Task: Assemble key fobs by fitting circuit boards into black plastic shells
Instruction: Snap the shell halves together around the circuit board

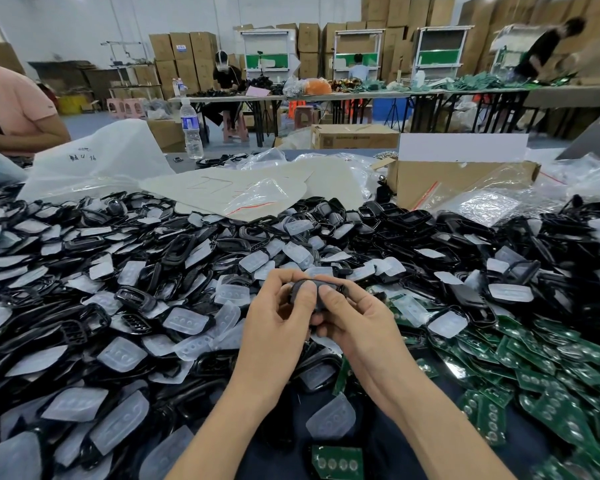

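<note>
Two hands meet mid-table: left hand (278,315) and right hand (352,318) pinch one black shell (312,287), thumbs on top.

Water bottle (192,128) stands upright at far edge of table. Big white plastic bag (94,161) to its left, black writing on it. Open brown box (458,178) at right, clear little bags (482,202) piled in front. Pale sheet (222,187) with red scribble in middle. Person in pink shirt (11,109) at left. Long tables (361,93) and stacked boxes (184,57) far back.
</note>
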A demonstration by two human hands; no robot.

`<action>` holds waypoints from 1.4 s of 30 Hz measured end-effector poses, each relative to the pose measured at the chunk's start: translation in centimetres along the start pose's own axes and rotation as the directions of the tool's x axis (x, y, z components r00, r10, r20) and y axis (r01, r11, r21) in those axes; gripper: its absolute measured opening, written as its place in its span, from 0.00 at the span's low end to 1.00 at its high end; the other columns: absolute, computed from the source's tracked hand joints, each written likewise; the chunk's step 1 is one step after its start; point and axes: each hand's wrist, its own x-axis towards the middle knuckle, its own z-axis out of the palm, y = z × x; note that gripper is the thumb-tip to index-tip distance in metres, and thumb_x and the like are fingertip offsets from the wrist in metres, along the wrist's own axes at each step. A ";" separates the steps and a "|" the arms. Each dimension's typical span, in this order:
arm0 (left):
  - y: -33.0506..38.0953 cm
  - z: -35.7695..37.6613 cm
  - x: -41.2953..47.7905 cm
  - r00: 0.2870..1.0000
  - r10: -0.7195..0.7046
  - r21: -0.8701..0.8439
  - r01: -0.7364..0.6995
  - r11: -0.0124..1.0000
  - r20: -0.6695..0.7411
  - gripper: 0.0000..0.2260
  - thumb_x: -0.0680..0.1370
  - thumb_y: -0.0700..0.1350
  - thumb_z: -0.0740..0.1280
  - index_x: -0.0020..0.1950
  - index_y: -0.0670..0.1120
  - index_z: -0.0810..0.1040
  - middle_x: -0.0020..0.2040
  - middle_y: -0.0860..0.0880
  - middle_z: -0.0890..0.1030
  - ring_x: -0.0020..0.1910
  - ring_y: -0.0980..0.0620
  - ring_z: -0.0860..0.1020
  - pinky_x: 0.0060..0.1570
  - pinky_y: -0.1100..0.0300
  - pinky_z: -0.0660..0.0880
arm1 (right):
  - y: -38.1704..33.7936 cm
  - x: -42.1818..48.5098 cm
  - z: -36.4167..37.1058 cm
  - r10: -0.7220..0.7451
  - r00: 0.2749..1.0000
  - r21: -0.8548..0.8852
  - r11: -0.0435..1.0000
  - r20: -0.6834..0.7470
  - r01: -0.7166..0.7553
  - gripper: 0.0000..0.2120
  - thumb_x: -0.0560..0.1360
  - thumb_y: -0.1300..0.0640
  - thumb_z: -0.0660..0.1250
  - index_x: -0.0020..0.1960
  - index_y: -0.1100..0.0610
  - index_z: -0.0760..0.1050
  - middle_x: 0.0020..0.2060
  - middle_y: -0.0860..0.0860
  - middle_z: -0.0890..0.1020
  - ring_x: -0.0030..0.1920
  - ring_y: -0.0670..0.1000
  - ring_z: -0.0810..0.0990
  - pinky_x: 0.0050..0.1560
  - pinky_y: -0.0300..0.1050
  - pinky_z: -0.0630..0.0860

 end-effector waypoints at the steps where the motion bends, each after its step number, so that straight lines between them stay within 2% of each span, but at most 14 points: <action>1: 0.0 0.0 0.0 1.000 -0.003 -0.001 0.003 1.000 -0.001 0.08 0.82 0.45 0.66 0.45 0.57 0.77 0.35 0.55 0.80 0.31 0.59 0.76 0.31 0.68 0.72 | -0.1 -0.1 0.1 0.004 1.000 0.002 1.000 -0.008 -0.004 0.08 0.77 0.59 0.69 0.53 0.59 0.84 0.39 0.58 0.82 0.35 0.50 0.79 0.37 0.42 0.78; 5: 0.2 0.0 0.0 1.000 -0.010 -0.028 0.010 1.000 0.003 0.10 0.82 0.43 0.66 0.45 0.58 0.77 0.34 0.55 0.81 0.30 0.59 0.77 0.30 0.68 0.72 | -0.2 -0.3 0.4 0.017 1.000 0.027 1.000 -0.025 -0.016 0.07 0.80 0.63 0.66 0.54 0.61 0.82 0.38 0.57 0.82 0.34 0.50 0.78 0.35 0.41 0.77; 11: 0.1 -0.2 0.0 1.000 0.003 -0.030 -0.002 1.000 0.024 0.09 0.82 0.43 0.65 0.46 0.56 0.78 0.35 0.54 0.79 0.33 0.57 0.76 0.32 0.66 0.74 | -0.4 -0.3 0.4 0.003 1.000 0.013 1.000 -0.030 -0.002 0.06 0.79 0.64 0.67 0.54 0.63 0.81 0.37 0.57 0.81 0.34 0.50 0.79 0.37 0.42 0.78; 17: -0.1 -0.3 0.0 0.998 0.003 -0.038 -0.001 0.999 0.060 0.09 0.84 0.44 0.63 0.47 0.54 0.79 0.35 0.53 0.78 0.33 0.56 0.75 0.32 0.66 0.73 | -0.1 0.0 0.0 -0.013 0.999 -0.038 0.999 -0.053 0.011 0.06 0.80 0.61 0.68 0.53 0.58 0.84 0.38 0.57 0.81 0.36 0.52 0.78 0.45 0.53 0.79; 22: -0.6 -0.5 0.1 0.997 0.030 0.024 -0.032 0.999 0.066 0.10 0.85 0.45 0.61 0.50 0.56 0.79 0.35 0.54 0.79 0.32 0.56 0.74 0.31 0.65 0.72 | 0.0 0.0 -0.3 -0.039 0.997 -0.118 0.992 -0.067 0.031 0.05 0.79 0.58 0.70 0.53 0.54 0.85 0.36 0.54 0.82 0.36 0.50 0.81 0.43 0.47 0.81; 25: -1.0 -0.7 0.1 0.994 0.068 0.131 -0.079 0.988 0.082 0.09 0.85 0.48 0.59 0.53 0.60 0.78 0.35 0.54 0.80 0.32 0.49 0.74 0.32 0.53 0.75 | -0.2 -0.1 -0.4 -0.075 0.994 -0.224 0.973 -0.075 0.057 0.06 0.79 0.59 0.69 0.52 0.52 0.85 0.35 0.53 0.84 0.36 0.49 0.82 0.42 0.42 0.81; 26: -1.1 -0.8 0.1 0.992 0.076 0.162 -0.092 0.983 0.103 0.09 0.85 0.49 0.59 0.55 0.60 0.77 0.36 0.54 0.81 0.32 0.50 0.74 0.32 0.52 0.75 | -0.4 -0.2 -0.4 -0.091 0.993 -0.261 0.963 -0.078 0.068 0.06 0.79 0.60 0.70 0.52 0.52 0.85 0.34 0.53 0.84 0.35 0.49 0.83 0.41 0.40 0.81; 29: -1.3 -0.9 0.3 0.986 0.063 0.198 -0.093 0.976 0.151 0.08 0.84 0.49 0.61 0.56 0.61 0.77 0.40 0.52 0.83 0.33 0.57 0.76 0.35 0.59 0.76 | -0.7 -0.4 -0.5 -0.134 0.987 -0.345 0.934 -0.091 0.095 0.07 0.78 0.61 0.71 0.51 0.51 0.84 0.34 0.53 0.85 0.34 0.47 0.83 0.37 0.36 0.79; 31: -1.4 -1.0 0.4 0.988 0.060 0.212 -0.090 0.973 0.144 0.09 0.84 0.47 0.62 0.56 0.61 0.78 0.39 0.54 0.82 0.33 0.59 0.77 0.36 0.64 0.75 | -0.8 -0.5 -0.6 -0.163 0.981 -0.411 0.905 -0.102 0.108 0.09 0.78 0.61 0.71 0.49 0.47 0.83 0.34 0.52 0.86 0.34 0.47 0.84 0.38 0.37 0.79; 35: -1.6 -1.1 0.5 0.986 0.083 0.237 -0.116 0.965 0.146 0.13 0.84 0.43 0.62 0.55 0.62 0.80 0.35 0.55 0.81 0.33 0.59 0.77 0.37 0.69 0.73 | -0.7 -0.4 -0.8 -0.203 0.971 -0.505 0.856 -0.126 0.113 0.12 0.80 0.61 0.68 0.47 0.44 0.82 0.36 0.51 0.86 0.36 0.49 0.85 0.40 0.43 0.83; 42: -2.2 -1.2 0.6 0.971 0.162 0.315 -0.212 0.925 0.178 0.13 0.85 0.45 0.61 0.57 0.64 0.78 0.37 0.55 0.81 0.36 0.54 0.80 0.38 0.66 0.75 | -0.6 -0.1 -0.8 -0.217 0.963 -0.508 0.855 -0.159 0.108 0.14 0.81 0.64 0.65 0.46 0.46 0.81 0.39 0.54 0.87 0.39 0.57 0.87 0.47 0.59 0.84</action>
